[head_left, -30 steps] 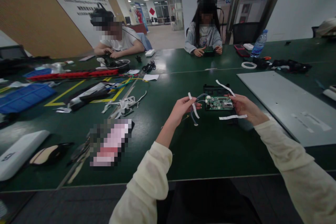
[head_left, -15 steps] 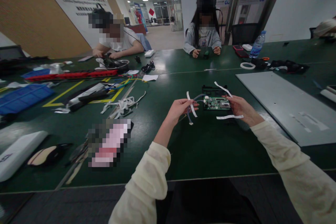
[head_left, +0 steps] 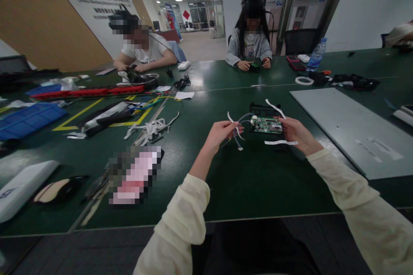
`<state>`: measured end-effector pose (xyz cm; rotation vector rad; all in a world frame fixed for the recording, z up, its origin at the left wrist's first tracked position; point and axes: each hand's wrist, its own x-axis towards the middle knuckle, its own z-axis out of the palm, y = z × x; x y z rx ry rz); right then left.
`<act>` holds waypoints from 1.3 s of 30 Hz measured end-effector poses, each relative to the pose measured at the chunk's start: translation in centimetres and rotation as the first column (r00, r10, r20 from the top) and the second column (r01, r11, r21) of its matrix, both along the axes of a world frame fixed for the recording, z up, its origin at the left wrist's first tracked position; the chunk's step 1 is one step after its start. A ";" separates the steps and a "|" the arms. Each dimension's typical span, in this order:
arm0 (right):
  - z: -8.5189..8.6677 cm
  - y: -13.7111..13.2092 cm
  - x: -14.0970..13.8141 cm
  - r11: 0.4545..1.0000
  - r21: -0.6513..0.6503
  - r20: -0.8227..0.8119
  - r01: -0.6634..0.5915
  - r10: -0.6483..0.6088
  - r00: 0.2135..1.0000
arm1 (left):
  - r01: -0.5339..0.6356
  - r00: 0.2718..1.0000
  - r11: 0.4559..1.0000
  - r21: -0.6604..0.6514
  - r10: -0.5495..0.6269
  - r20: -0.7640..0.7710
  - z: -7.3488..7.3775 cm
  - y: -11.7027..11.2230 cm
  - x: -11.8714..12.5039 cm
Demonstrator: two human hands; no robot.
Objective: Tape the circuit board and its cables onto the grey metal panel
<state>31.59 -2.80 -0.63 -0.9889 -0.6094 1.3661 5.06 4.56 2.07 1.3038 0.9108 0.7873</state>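
Note:
My left hand (head_left: 222,134) pinches a grey cable (head_left: 244,117) and a white strip (head_left: 229,117) between thumb and fingers. The cable's loose end with a small white connector (head_left: 240,148) hangs below, while the other end runs to a green circuit board (head_left: 266,125). My right hand (head_left: 298,134) is closed on the right edge of that board. Two more white strips, an upper one (head_left: 275,108) and a lower one (head_left: 280,142), stick out by the right fingers. Behind the board is a black plastic frame (head_left: 264,109), partly hidden.
To the right lies a grey panel (head_left: 338,124). Tangled white strips (head_left: 153,130), a phone (head_left: 137,176), a mouse (head_left: 53,190) and a blue basket (head_left: 32,120) are on the left. Across the table sit two people, near a water bottle (head_left: 317,56) and a tape roll (head_left: 304,80).
The cable's loose end has swung slightly right, and the strip in my left hand has turned a little. The board has shifted slightly upward. A person opposite moved a hand onto a small green object.

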 end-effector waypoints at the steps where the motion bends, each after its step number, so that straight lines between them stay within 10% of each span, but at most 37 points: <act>1: 0.1 0.0 -0.1 1.000 0.000 0.000 0.001 -0.001 1.000 | 0.004 1.000 1.000 0.011 -0.004 -0.007 0.0 0.0 0.0; 19: 0.4 -0.3 -1.1 0.996 -0.083 0.019 -0.041 0.043 0.999 | 0.068 0.987 0.992 -0.106 -0.082 -0.137 1.4 0.4 -1.6; 23: 0.4 -0.4 -1.7 0.986 -0.126 0.007 -0.108 0.110 0.994 | -0.121 0.941 0.978 0.170 0.167 -0.294 1.4 0.6 -1.5; 25: 0.2 -0.4 -1.9 0.978 -0.142 0.019 -0.150 0.155 0.988 | -0.171 0.882 0.877 0.450 0.339 -0.326 1.5 0.4 -1.2; 28: -0.2 -0.6 -2.3 0.969 -0.143 0.085 -0.199 0.213 0.973 | -0.036 0.868 0.707 0.706 0.372 -0.328 1.8 -0.7 -0.2; 34: -0.5 -0.8 -2.7 0.969 -0.122 0.298 -0.215 0.242 0.923 | 0.452 0.781 0.586 0.672 0.104 -0.616 0.6 -3.1 2.1; 39: -0.9 -0.3 -1.9 0.987 -0.132 0.409 -0.096 0.143 0.901 | 0.586 0.694 0.556 0.589 0.031 -0.719 -0.8 -3.3 2.5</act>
